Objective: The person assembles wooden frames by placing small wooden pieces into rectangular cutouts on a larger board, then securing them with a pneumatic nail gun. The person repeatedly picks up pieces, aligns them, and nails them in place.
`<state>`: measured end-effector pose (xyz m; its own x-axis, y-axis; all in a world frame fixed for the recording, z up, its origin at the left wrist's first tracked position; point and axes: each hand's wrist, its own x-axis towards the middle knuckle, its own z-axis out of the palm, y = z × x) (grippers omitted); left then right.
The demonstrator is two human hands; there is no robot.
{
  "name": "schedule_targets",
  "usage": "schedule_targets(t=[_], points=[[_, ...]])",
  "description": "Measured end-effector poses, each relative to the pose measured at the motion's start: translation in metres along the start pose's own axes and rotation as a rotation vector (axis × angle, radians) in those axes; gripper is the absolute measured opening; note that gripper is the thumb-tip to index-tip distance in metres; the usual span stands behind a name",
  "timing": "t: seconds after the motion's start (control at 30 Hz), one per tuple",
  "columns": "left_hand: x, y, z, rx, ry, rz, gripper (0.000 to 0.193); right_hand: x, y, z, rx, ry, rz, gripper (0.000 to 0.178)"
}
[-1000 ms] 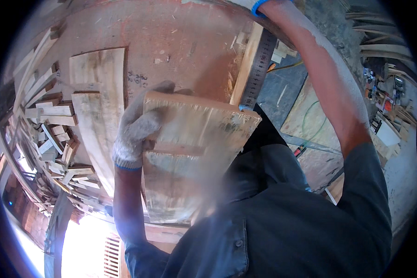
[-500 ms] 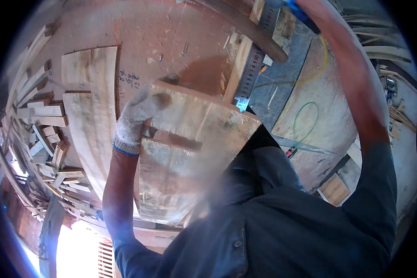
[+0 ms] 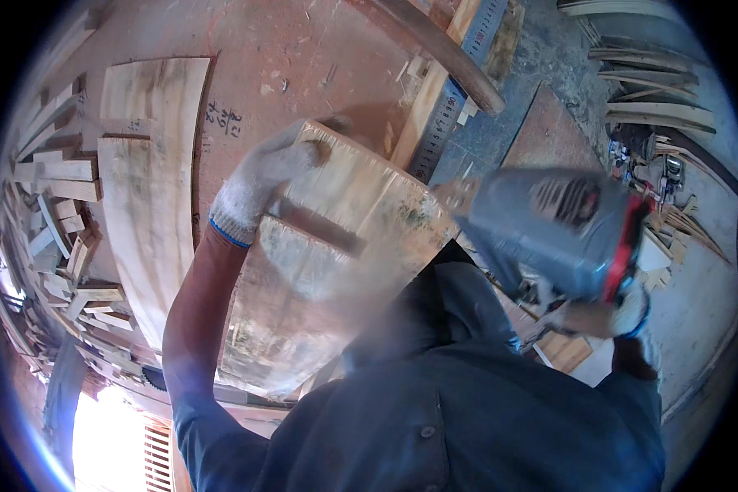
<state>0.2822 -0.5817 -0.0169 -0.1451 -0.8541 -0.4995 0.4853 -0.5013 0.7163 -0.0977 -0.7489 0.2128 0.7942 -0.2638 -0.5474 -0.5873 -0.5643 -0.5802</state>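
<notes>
My left hand (image 3: 275, 168), in a pale knitted glove, is closed on the upper left edge of a wooden board (image 3: 369, 193). The board has a dark slot across it and is tilted toward my body; its lower part lies in a hazy blur. My right hand (image 3: 627, 316), also gloved, is wrapped around the handle of a grey power tool (image 3: 549, 230) with black vents and a red band. The tool is smeared by motion, so its exact kind is unclear. Its narrow front end is close to the board's right corner.
Long planks (image 3: 152, 172) lie left on the reddish work surface (image 3: 254, 49). A steel ruler (image 3: 443, 123) lies along a wooden strip (image 3: 422, 123), under a brown curved bar (image 3: 435, 45). Offcuts (image 3: 61, 180) are piled at far left; curved wood strips (image 3: 660, 115) lie at right.
My right hand has come down from the top edge to the right side, bringing the grey power tool into view. The board has tilted slightly, with my left hand still on it.
</notes>
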Motion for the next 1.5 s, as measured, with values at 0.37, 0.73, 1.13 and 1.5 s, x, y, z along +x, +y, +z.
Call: schedule_targets(t=[0.37,0.73,1.13,1.5], points=[[0.011,-0.005,0.009,-0.051,0.028,-0.049,0.07,0.032,-0.044,0.052,0.18,-0.01,0.161,0.056],[0.012,-0.016,0.002,-0.132,0.047,-0.122,0.066,0.052,-0.083,0.058,0.268,-0.005,0.458,0.032],[0.0,-0.006,0.015,-0.058,0.16,-0.091,0.057,0.045,-0.076,0.085,0.03,0.067,0.357,0.029],[0.003,0.009,0.049,0.346,0.184,-0.039,0.061,0.016,-0.063,0.086,0.318,0.169,0.496,0.032]])
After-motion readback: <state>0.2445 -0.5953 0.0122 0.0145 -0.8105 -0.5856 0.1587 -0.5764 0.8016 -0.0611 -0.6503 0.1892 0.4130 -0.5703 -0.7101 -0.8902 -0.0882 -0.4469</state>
